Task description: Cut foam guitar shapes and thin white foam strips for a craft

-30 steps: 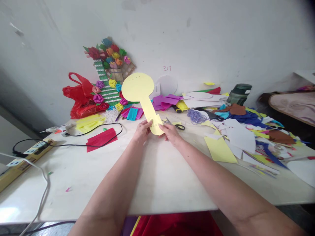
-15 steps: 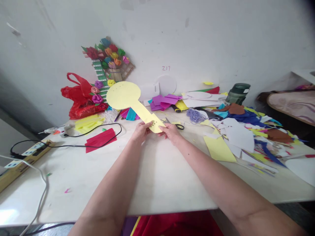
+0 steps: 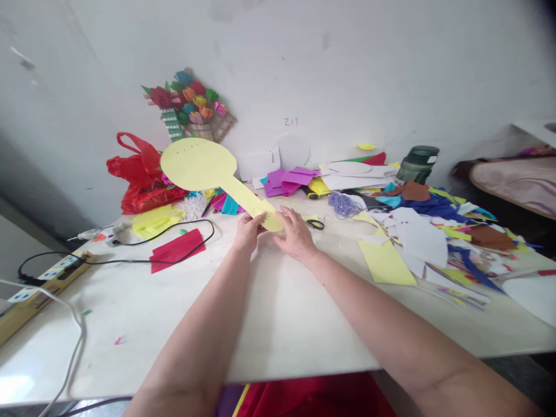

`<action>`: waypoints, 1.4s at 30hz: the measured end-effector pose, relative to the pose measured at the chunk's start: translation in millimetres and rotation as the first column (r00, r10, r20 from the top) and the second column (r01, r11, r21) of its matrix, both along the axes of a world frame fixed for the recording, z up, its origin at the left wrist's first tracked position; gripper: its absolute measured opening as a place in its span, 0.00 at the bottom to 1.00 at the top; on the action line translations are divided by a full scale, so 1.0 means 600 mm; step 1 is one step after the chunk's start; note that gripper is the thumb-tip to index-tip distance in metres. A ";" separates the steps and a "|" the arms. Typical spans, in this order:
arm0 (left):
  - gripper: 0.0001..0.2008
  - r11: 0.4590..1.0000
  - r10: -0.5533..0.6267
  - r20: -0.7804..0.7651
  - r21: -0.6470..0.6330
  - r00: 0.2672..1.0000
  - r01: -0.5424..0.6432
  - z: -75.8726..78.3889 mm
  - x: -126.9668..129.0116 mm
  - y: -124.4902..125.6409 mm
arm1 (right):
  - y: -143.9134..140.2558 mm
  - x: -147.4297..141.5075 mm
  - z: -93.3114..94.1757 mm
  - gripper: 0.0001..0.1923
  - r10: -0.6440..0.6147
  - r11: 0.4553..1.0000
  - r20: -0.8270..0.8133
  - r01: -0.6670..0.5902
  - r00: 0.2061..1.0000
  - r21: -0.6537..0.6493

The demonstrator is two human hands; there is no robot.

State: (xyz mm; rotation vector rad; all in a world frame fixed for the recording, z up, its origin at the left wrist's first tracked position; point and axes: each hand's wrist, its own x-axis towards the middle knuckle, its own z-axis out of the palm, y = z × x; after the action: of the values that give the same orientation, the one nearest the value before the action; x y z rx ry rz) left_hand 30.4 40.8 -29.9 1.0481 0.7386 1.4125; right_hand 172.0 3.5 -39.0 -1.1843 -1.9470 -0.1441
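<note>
the left hand point(image 3: 249, 233) pinches the narrow end of a pale yellow, spoon-shaped paper cutout point(image 3: 217, 174); the right hand point(image 3: 297, 233), thumb and fingers parted, sits at that end, contact uncertain. its long axis slants away leftward, round head nearer the left hand. black-handled metal scissors point(image 3: 311, 220) lie just beside the right.

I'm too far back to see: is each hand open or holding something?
Left hand: closed, holding the yellow cutout.
Right hand: at its near end; grip unclear.

A handwritten red number point(image 3: 291, 121) — it reads 217 — stands on the wall point(image 3: 369, 69).
</note>
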 end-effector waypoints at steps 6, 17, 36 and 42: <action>0.17 1.000 -0.008 -0.021 0.022 1.000 0.008 0.005 0.012 -0.006 | -0.010 -0.005 0.015 0.19 -0.029 0.999 0.156 0.025 0.987 0.029; 0.23 0.996 0.068 0.144 -0.069 0.987 -0.059 0.011 0.004 0.003 | 0.019 0.008 0.009 0.13 -0.026 0.899 -0.899 -0.384 0.438 -0.212; 0.12 0.982 0.153 0.180 -0.135 0.972 -0.130 -0.001 -0.011 0.017 | 0.011 0.056 0.041 0.13 -0.430 0.850 -0.072 0.376 0.900 -0.370; 0.08 0.971 0.195 0.176 -0.174 0.965 -0.165 0.005 -0.010 0.013 | 0.015 0.074 0.042 0.17 -0.394 0.699 0.465 0.587 0.793 -0.408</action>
State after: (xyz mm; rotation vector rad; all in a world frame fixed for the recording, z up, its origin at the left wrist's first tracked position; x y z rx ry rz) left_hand 24.5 48.6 -26.8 0.7240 0.8055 1.5591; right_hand 216.7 12.6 -14.1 -2.2008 -1.9637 -0.0933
